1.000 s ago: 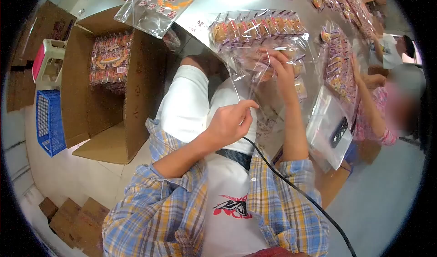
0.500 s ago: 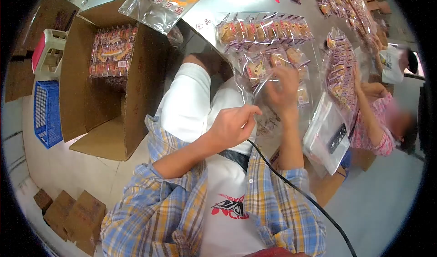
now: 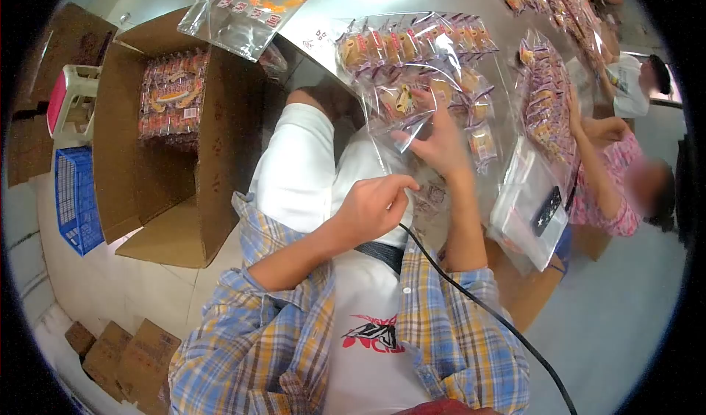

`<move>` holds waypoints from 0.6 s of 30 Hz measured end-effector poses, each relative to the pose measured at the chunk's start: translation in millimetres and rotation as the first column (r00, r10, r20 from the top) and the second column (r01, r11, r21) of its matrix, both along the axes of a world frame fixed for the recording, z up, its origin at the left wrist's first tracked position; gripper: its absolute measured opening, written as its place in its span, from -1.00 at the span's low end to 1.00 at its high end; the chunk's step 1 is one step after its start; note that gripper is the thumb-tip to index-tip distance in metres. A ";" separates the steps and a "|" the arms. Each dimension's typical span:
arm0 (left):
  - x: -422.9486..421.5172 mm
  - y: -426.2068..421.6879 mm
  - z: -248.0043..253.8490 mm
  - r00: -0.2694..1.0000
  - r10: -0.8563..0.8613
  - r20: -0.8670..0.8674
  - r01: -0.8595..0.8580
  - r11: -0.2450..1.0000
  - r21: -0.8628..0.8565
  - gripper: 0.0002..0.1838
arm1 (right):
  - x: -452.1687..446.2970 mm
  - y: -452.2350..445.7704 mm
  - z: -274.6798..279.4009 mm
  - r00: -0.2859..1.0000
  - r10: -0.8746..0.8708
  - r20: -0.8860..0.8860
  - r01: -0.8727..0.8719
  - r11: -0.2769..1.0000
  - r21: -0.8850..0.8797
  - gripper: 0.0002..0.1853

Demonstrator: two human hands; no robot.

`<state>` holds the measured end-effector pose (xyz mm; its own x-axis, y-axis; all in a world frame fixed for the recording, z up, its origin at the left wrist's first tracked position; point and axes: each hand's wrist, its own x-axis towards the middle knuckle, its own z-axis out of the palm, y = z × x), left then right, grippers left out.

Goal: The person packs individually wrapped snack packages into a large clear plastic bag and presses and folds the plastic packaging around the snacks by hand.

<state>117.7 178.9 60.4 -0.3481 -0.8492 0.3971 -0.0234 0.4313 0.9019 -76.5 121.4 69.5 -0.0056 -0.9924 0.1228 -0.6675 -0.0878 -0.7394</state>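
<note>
My left hand (image 3: pixel 371 208) is closed in a pinch on the edge of a clear plastic bag (image 3: pixel 376 137), just above my lap. At the bag's mouth is my right hand (image 3: pixel 441 144), thumb and fingers apart, slightly blurred. Its fingertips are close to a small wrapped snack packet (image 3: pixel 401 100), partly behind the plastic; contact is hard to judge. Beyond it, a row of wrapped snacks (image 3: pixel 415 46) lies in clear film on the table. More loose packets (image 3: pixel 482 144) lie to the right of that hand.
An open cardboard box (image 3: pixel 239 143) with packed snacks stands at left, beside a blue basket (image 3: pixel 77 198) and a stool (image 3: pixel 73 102). A stack of clear bags (image 3: pixel 526 202) lies at right. A co-worker's arm (image 3: pixel 594 165) touches another snack row (image 3: pixel 546 99). A black cable (image 3: pixel 478 301) crosses my front.
My right hand has moved left and its fingers have spread at the bag's mouth. My left hand keeps its pinch in nearly the same place. The view has shifted slightly.
</note>
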 end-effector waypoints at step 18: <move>0.2 0.4 -3.3 1.000 0.000 0.007 -0.001 1.000 0.016 -0.75 | 37.3 -20.6 -21.7 0.905 -0.097 0.415 0.104 0.995 0.006 -0.16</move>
